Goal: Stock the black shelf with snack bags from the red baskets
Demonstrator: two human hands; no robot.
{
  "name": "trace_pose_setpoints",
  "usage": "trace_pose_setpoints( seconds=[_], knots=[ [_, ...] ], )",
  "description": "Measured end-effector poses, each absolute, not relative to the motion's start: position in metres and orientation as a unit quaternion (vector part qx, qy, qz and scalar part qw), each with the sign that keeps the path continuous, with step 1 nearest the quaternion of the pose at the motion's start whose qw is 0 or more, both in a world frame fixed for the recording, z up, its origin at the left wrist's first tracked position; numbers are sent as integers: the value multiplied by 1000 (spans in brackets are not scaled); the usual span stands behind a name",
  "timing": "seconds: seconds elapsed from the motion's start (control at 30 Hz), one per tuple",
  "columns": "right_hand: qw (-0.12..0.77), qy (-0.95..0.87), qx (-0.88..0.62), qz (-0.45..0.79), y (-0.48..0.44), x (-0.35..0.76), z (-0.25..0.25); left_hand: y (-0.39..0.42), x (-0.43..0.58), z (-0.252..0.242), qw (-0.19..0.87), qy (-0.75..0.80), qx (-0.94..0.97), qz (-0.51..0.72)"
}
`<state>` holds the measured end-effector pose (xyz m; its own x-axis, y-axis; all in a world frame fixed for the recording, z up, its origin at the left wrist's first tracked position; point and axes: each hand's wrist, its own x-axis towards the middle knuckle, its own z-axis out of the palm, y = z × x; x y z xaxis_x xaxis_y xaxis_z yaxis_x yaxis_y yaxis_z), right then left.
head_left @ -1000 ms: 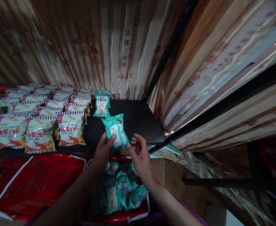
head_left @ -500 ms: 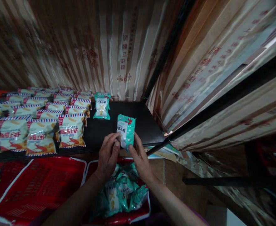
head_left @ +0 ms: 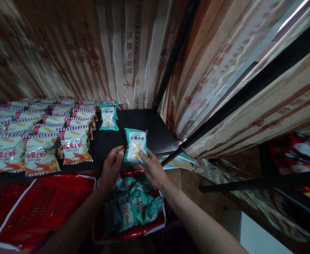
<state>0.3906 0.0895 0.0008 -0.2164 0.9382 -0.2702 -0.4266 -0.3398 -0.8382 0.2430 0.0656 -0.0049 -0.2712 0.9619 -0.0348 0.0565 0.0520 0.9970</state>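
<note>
A teal and white snack bag is upright above the front edge of the black shelf, its printed face toward me. My right hand grips its lower right part, thumb on the front. Close to the bag's left edge is my left hand, its fingers curled; whether it touches the bag is unclear. Further back on the shelf, more teal bags stand one behind another. Below my hands, a red basket holds several teal bags.
Rows of white and orange snack bags fill the shelf's left side. A second red basket sits at the lower left. Dark metal posts and a diagonal bar frame the right side, with patterned curtains behind.
The held bag has turned so its front faces me more squarely. My right hand has shifted its grip lower on it, and my left hand has come off its front. The view has shifted slightly.
</note>
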Motion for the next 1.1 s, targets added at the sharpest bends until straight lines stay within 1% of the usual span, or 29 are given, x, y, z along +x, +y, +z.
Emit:
trace_pose_setpoints(
  seconds=[0.13,0.27,0.4,0.5,0.63,0.83,1.1],
  knots=[
    [484,-322,-394,712,92,388,-4,63,246,-3,519,546,415,510],
    [479,-323,-385,720,96,388,-9,64,248,-6,539,547,380,516],
    [460,-326,-339,753,99,391,-10,69,246,-13,520,541,372,547],
    [450,-327,-340,758,101,393,-14,73,246,-18,509,537,366,564],
    [452,-314,-375,746,106,389,-20,78,248,-20,491,546,323,597],
    [489,-318,-406,704,115,373,-19,89,250,-19,436,568,309,626],
    [468,-375,-395,696,136,357,-18,103,233,-21,362,576,325,658]
  ],
)
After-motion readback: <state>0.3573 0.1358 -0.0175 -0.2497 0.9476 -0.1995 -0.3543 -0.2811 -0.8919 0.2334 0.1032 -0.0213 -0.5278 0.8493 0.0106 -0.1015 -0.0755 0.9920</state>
